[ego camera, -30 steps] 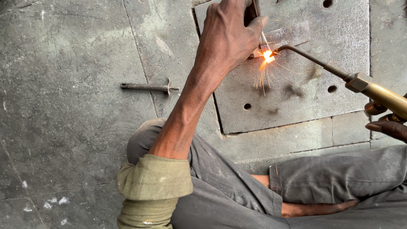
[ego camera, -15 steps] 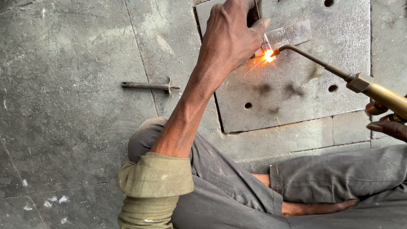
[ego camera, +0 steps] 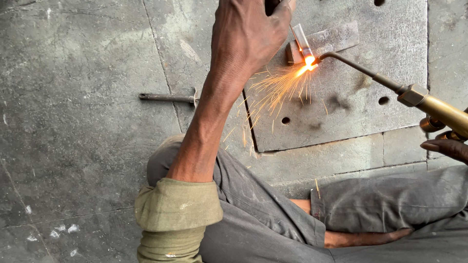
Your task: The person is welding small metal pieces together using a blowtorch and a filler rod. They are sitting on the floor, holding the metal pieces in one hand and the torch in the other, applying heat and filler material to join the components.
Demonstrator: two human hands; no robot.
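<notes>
My left hand (ego camera: 251,34) reaches up over a thick steel plate (ego camera: 351,102) and grips a thin metal rod (ego camera: 302,43) whose lower end glows orange. My right hand (ego camera: 448,146) is at the right edge, mostly cut off, and holds the brass body of a cutting torch (ego camera: 429,104). The torch's dark bent tube ends at the glowing rod tip, beside a small flat steel bar (ego camera: 326,40) lying on the plate. Sparks (ego camera: 278,90) spray down and to the left across the plate.
I sit on a grey concrete floor (ego camera: 83,146) with my legs in grey trousers (ego camera: 273,224) folded in front. A dark metal pin (ego camera: 168,98) lies on the floor left of my forearm. The plate has several round holes.
The view has closed in on the work. The glow at the rod tip has grown and a wide spray of sparks now flies down and left over the plate.
</notes>
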